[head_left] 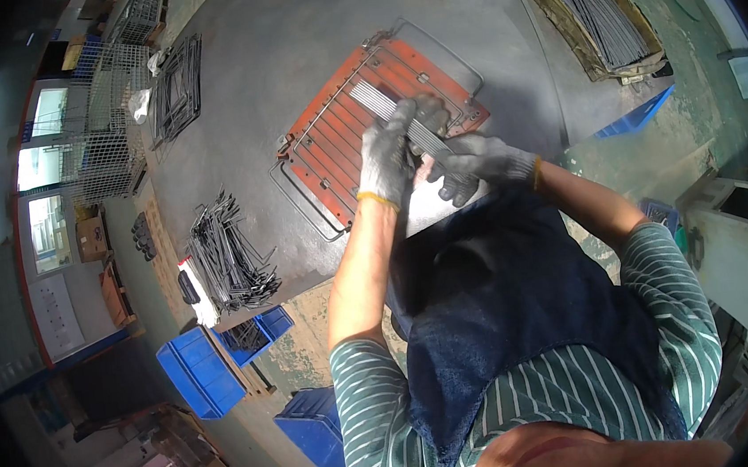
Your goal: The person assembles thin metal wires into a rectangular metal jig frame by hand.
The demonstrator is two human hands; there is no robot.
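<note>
Across the grey table (245, 85) lies an orange fixture (412, 61); above it, left hand (389, 154) and right hand (487, 157) clasp thin rods (374, 101). A slackened grip could scatter them.

Passage lies over the grey tabletop (287, 54) at upper centre; mid-frame, wire loops (443, 48) on the red fixture (339, 137) obstruct.

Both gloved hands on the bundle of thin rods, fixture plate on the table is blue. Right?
Not quite: in the head view the fixture plate is orange-red, not blue. The rest holds: the gloved left hand and right hand are both on the bundle of thin rods, and the plate is on the table.
</note>
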